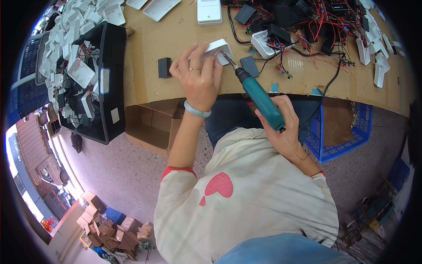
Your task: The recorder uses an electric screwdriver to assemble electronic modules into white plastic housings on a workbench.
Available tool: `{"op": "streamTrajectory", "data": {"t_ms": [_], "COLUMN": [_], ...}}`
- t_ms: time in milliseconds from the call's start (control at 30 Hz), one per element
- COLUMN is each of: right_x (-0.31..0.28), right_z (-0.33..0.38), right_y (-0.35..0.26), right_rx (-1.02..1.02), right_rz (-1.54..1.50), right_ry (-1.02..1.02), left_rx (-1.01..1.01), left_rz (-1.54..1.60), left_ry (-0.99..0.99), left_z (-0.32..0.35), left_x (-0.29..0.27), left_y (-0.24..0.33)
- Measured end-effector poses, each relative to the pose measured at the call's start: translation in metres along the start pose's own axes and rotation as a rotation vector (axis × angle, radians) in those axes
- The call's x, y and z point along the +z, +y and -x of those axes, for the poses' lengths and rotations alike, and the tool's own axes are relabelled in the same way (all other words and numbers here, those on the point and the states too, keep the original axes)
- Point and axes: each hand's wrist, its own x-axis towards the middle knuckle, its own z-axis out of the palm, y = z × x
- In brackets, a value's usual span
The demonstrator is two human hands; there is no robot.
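A white plastic housing (214, 47) lies at the table's near edge, its hollow side showing. My left hand (198, 75) is closed on its left side, fingers curled over the rim. In my right hand (285, 125) is a green electric screwdriver (263, 97), its cable trailing off to the right. The driver slants up to the left, and its tip reaches inside the housing. Whether the tip sits on a screw is too small to tell. A dark grey block (165, 67) stands left of my left hand; a flat dark piece (249, 67) lies right of the housing.
At the far right lies a heap of red wires, small circuit boards and black parts (303, 26). A black crate (105, 79) with white housings stands left. Below the cardboard-covered table (145, 88) are an open carton (149, 125) and a blue basket (338, 152).
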Motion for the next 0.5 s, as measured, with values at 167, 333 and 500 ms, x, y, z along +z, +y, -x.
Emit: {"op": "streamTrajectory", "data": {"t_ms": [167,333,500], "right_x": [-0.001,-0.004,-0.013], "right_z": [0.0,-0.003,0.0], "right_y": [-0.005,-0.008,-0.013], "right_rx": [0.011,-0.009,0.013], "right_rz": [0.006,0.006,-0.024], "right_ry": [0.008,0.014,0.03], "left_rx": [-0.003,-0.006,-0.006], "left_rz": [0.006,0.004,0.012], "left_ry": [-0.003,-0.007,-0.016], "left_z": [0.0,-0.001,-0.001], "left_x": [0.0,-0.001,-0.001], "left_y": [0.0,0.001,0.0]}}
